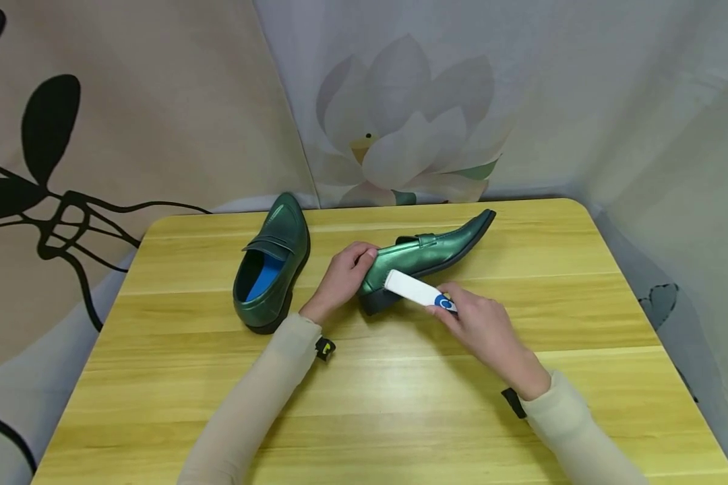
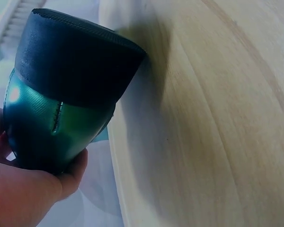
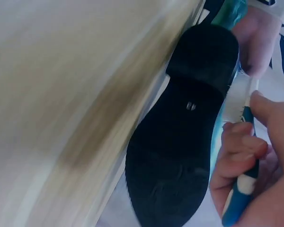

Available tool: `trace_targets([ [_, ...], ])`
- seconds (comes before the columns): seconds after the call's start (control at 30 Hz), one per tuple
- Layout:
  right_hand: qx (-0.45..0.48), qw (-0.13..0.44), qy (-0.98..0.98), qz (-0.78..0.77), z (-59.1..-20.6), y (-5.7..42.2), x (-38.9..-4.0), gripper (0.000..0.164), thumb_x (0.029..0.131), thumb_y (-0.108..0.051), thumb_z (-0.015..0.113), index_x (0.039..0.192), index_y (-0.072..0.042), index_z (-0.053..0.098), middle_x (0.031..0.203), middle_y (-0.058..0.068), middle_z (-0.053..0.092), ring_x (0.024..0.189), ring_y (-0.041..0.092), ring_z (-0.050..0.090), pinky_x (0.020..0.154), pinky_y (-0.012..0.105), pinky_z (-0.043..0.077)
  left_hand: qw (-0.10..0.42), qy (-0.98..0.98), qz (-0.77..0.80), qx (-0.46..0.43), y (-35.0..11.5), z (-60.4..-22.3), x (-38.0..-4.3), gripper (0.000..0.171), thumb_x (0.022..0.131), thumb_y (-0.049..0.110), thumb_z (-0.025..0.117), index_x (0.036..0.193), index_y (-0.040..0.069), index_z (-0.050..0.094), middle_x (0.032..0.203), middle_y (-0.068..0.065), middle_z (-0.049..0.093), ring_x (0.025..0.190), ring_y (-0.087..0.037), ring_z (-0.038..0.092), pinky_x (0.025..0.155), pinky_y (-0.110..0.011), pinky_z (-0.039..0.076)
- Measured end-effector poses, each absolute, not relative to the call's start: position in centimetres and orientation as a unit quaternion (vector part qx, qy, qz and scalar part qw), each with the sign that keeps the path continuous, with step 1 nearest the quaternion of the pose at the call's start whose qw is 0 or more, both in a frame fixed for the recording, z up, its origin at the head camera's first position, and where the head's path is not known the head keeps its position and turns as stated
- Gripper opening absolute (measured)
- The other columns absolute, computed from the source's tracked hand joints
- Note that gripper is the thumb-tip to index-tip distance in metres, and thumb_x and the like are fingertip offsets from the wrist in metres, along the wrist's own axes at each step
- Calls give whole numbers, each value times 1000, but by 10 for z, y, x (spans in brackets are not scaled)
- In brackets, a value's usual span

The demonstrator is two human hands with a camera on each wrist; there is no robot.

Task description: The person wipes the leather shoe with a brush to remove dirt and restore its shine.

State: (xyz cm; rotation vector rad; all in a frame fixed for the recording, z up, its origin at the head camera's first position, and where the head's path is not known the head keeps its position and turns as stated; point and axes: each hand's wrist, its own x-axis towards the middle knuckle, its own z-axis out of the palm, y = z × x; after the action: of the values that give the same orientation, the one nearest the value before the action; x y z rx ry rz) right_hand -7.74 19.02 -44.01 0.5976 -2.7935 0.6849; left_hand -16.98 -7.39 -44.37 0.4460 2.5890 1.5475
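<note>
My left hand (image 1: 342,276) grips a metallic green loafer (image 1: 443,250) by the back of its heel opening. The shoe is tipped on its side, toe to the right, and its black sole (image 3: 180,137) faces the right wrist camera. Seen from the left wrist, the black heel block (image 2: 75,61) is raised toward the camera. My right hand (image 1: 479,320) holds a brush (image 1: 411,288) with a white head and a blue-and-white handle (image 3: 239,203). The brush head is at the shoe's side near the heel; whether its bristles touch cannot be told.
The matching green loafer (image 1: 286,225) with a blue insole (image 1: 265,276) stands upright to the left, toe toward the back edge. Both are on a light wooden table (image 1: 364,417). Behind it hangs a pale curtain (image 1: 540,101) with a flower print.
</note>
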Motion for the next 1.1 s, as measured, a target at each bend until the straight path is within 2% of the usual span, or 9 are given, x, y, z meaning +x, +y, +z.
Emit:
trace_targets([
  [0.33,119,118,-960,226,-438,230,-72,39,98,-27,74,121,3,63,68,2,56,50,15,44,43,31,35,44,852,502,142,-73,-443,-172,34,112,24,47,127,3,69,132,-13,65,123,-29,59,107,-45,44],
  [0.6,199,121,-947,221,-445,197,-70,37,97,-26,75,118,2,63,72,1,58,53,13,48,45,30,40,43,852,504,136,-73,-445,-173,33,111,23,49,127,1,68,133,-14,65,122,-30,59,107,-46,44],
  [0.83,257,106,-934,225,-445,169,-72,33,95,-29,78,111,-3,65,73,-3,57,53,9,46,44,25,38,41,852,504,133,-75,-445,-173,34,112,22,48,128,1,68,132,-16,65,123,-30,59,107,-45,44],
  [0.97,237,106,-941,215,-445,179,-74,34,98,-31,74,114,-2,66,76,0,61,55,11,48,45,27,39,43,854,502,131,-75,-445,-173,33,111,23,49,127,1,69,132,-15,65,122,-30,59,106,-45,44],
  [1.1,186,126,-953,204,-444,212,-76,35,98,-28,74,118,0,65,73,3,60,52,14,47,43,30,38,48,854,501,135,-75,-445,-173,34,111,24,49,127,2,69,133,-14,65,122,-30,59,107,-45,44],
])
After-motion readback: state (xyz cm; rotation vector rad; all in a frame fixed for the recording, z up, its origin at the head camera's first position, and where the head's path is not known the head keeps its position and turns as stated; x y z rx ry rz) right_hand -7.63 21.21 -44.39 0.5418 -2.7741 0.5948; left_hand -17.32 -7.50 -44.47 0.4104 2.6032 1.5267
